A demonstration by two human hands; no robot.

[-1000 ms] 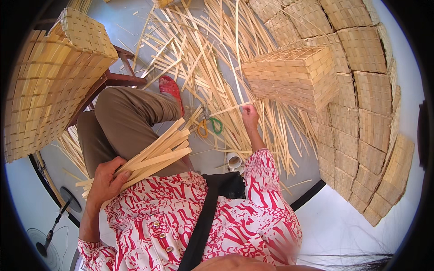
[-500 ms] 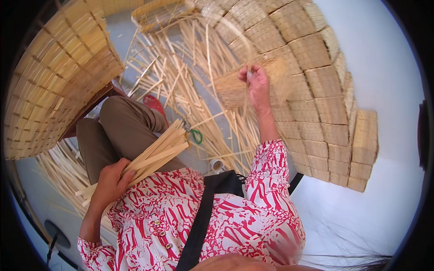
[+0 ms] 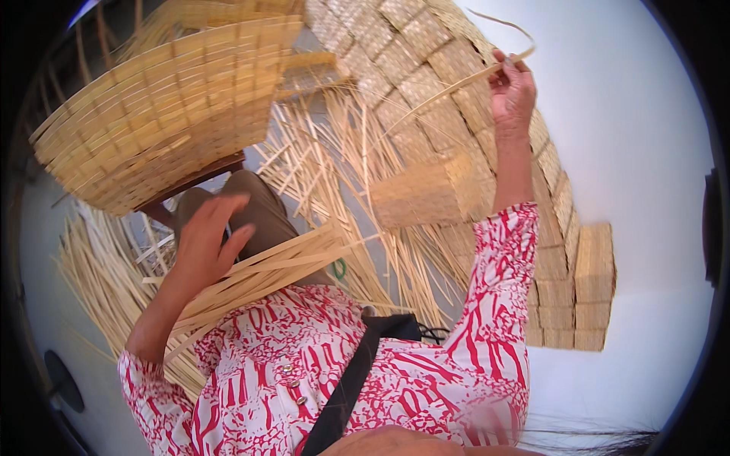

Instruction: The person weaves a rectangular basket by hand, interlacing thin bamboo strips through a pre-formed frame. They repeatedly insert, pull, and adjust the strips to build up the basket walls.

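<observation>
High at the right, my right hand (image 3: 513,95) pinches a long, thin bamboo strip (image 3: 461,82). One end of the strip curls back beyond my fingers against the pale wall; the rest slants down to the left. My left hand (image 3: 204,247) is raised just over my lap, its fingers apart and holding nothing. Beneath and beside it, a loose bundle of flat bamboo strips (image 3: 293,258) lies across my thighs. In front of my knees, to the left, stands a large woven bamboo panel (image 3: 179,99) with rows of strips crossing upright ribs.
Stacked woven boxes (image 3: 456,68) line the right side, with a single woven box (image 3: 422,190) in front of them. Loose strips (image 3: 319,152) cover the floor ahead, and another pile (image 3: 99,266) lies at left. A green loop handle (image 3: 339,268) shows beside the lap bundle.
My right hand has moved up and to the right, drawing the strip along. My left hand has let go of the bundle and lifted. The view has shifted, so the panel appears farther right.
</observation>
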